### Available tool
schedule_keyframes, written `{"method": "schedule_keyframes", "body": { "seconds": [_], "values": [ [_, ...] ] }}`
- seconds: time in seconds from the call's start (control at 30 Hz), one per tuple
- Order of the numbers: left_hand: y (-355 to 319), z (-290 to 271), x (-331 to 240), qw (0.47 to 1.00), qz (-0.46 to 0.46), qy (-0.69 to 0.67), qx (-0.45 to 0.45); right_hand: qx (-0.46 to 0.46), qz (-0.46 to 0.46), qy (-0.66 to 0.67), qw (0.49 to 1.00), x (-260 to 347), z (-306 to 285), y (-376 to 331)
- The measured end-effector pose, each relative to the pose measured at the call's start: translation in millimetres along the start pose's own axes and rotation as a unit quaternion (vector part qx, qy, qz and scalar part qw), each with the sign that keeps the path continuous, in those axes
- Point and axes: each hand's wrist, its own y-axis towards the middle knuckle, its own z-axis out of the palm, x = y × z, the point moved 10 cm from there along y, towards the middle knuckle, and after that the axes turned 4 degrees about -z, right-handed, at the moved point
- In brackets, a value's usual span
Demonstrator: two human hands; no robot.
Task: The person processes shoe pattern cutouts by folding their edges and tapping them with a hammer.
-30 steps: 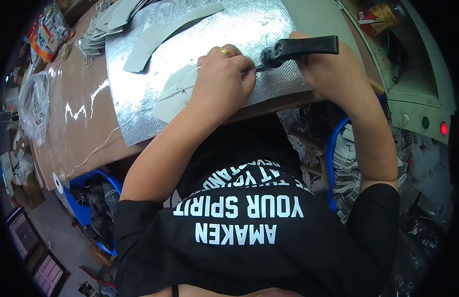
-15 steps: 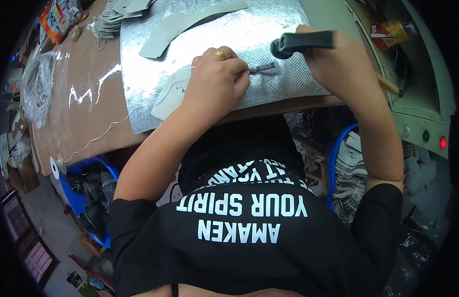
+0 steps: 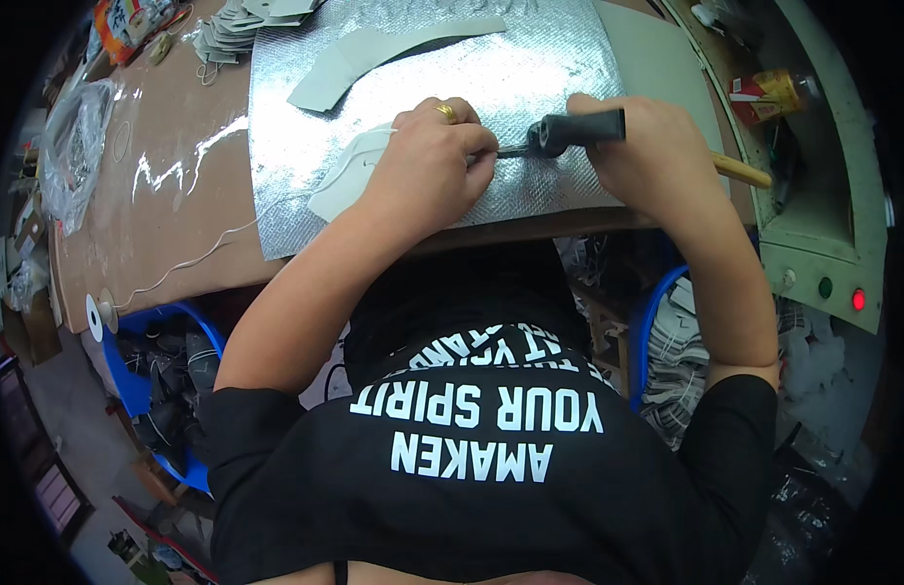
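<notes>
My right hand point(image 3: 652, 156) is closed round a hammer with a black head point(image 3: 588, 128) and a wooden handle point(image 3: 742, 171). The hammer's face is over the end of a narrow dark strip point(image 3: 513, 152), seemingly touching it; the exact contact is hard to see. My left hand point(image 3: 440, 156) pinches the strip's other end between thumb and fingers. Partly under that hand and wrist lies a curved white cut piece point(image 3: 349, 180) with a thin cord along it. Both hands work above a silvery woven sheet point(image 3: 442, 73) near the table's front edge.
A curved grey-white piece point(image 3: 349, 60) lies farther back on the sheet. Stacked pale pieces point(image 3: 232, 34) stand at the back left. A white cord spool point(image 3: 97, 318) sits by the left edge. Blue tubs point(image 3: 140, 380) flank me below. A green metal cabinet point(image 3: 812, 244) stands right.
The hammer has come down and to the left, onto or just over the dark strip's end. My left hand keeps its pinch. The whole view has shifted slightly.
</notes>
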Motion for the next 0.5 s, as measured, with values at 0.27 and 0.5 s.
{"method": "schedule_keyframes", "body": {
  "seconds": [0.27,0.5],
  "values": [
    [-15.5,-20.1,1.1,0.998,0.003,0.057,-0.017,0.001,-0.024,0.003,1.000,13.0,-3.1,13.0],
    [-29.9,-37.5,6.2,0.995,0.016,0.094,-0.025,0.058,-0.045,0.005,0.997,32.2,8.2,27.4]
  ]
}}
